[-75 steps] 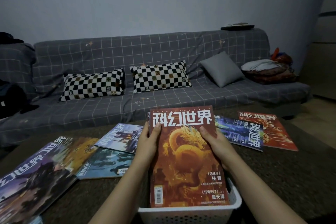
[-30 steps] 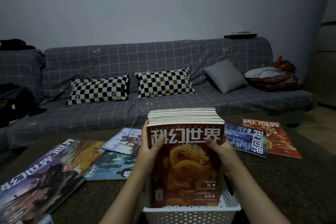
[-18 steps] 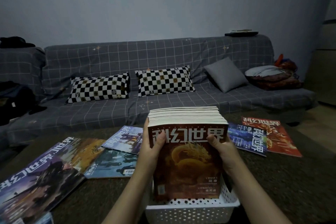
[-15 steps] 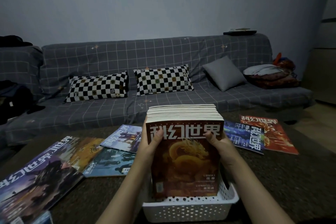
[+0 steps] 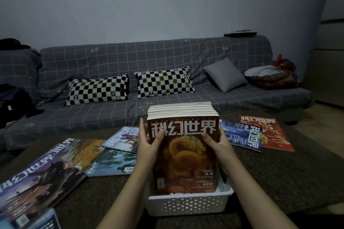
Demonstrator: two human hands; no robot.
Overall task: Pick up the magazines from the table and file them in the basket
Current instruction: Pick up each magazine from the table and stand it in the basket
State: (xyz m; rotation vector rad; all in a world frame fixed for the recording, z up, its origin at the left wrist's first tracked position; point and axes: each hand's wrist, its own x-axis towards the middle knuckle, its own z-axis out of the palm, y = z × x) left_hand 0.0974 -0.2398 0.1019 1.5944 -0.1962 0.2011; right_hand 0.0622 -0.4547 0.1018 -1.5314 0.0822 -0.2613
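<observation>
basket: white perforated plastic basket (image 5: 188, 205) on the dark table (image 5: 290, 176), close to the near edge, front wall facing the camera
stack: upright stack of magazines (image 5: 183, 147) standing in the basket, tops well above the rim, red dragon cover in front
left hand: left hand (image 5: 149, 144) clamped on the stack's left edge, thumb on the front cover, fingers behind
right hand: right hand (image 5: 217, 143) clamped on the stack's right edge, thumb on the cover
open room: bare tabletop right of the basket and between basket and left magazines
loose, left: purple magazine (image 5: 37, 178) at the near-left corner, teal one (image 5: 113, 162) and a blue-violet one (image 5: 122, 138) near the left forearm, overlapping
loose, right: blue magazine (image 5: 243, 135) overlapping a red magazine (image 5: 268, 132), just past the right hand, flat
beyond far edge: grey checked sofa (image 5: 111, 57)
</observation>
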